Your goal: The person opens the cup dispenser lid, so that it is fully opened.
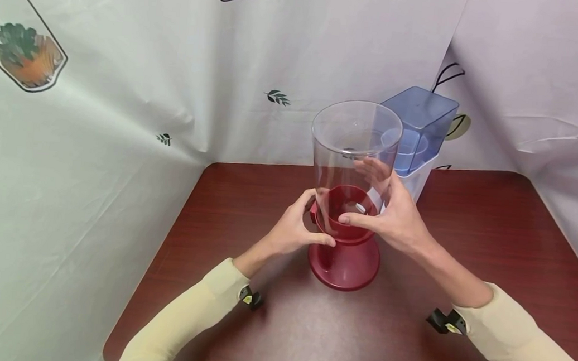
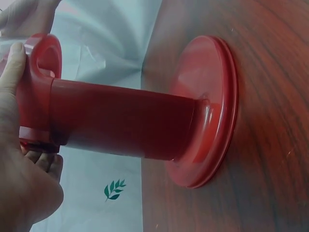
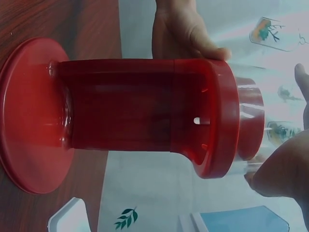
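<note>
A red pedestal stand [image 1: 344, 265], like a cereal dispenser's base, is upright on the table with its round foot down. Set in its collar is a tall clear cylinder [image 1: 337, 164], open at the top. My left hand [image 1: 290, 228] grips the red collar from the left, thumb in front and fingers round behind. On the cylinder's right side, low down, my right hand [image 1: 401, 217] holds the clear wall between thumb and fingers. In the right wrist view, the right thumb [image 3: 277, 169] lies just above the red collar [image 3: 224, 121].
Behind the right hand stands a container with a translucent blue upper part [image 1: 437, 110] and a white lower part [image 1: 420, 181]. A patterned white sheet [image 1: 140, 80] hangs round the back and sides of the dark red wooden table [image 1: 472, 227].
</note>
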Demonstrator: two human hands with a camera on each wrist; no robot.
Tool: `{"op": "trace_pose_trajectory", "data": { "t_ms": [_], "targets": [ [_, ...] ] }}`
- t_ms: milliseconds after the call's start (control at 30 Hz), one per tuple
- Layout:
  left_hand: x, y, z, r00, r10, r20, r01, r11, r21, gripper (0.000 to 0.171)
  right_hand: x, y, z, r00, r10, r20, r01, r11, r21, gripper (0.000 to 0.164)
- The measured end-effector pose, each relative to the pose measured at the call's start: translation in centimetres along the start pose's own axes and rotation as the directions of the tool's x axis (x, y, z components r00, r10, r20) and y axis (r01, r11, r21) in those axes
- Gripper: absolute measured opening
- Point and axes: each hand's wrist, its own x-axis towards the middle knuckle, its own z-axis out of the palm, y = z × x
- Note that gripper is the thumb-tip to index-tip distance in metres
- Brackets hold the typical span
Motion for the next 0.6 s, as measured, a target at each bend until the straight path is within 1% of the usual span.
{"op": "trace_pose_trajectory", "data": {
  "t_ms": [333,433,600],
  "targets": [
    [-0.6,0.3,0.8,0.998,0.003,-0.065,0.0,0.999,0.039,0.096,0.4,0.5,-0.7,0.997,-0.044,0.061,0.043,0.999,0.029,0.098],
    [-0.8,0.5,1.0,0.997,-0.004,-0.081,0.007,0.999,0.04,0.096,0.6,0.7,-0.9,0.995,-0.063,0.079,0.059,0.997,0.051,0.096],
    [-1.2,0.7,1.4,0.996,-0.029,-0.089,0.032,0.999,0.033,0.096,1.0,1.0,-1.2,0.99,-0.092,0.11,0.081,0.992,0.092,0.095]
  ]
}}
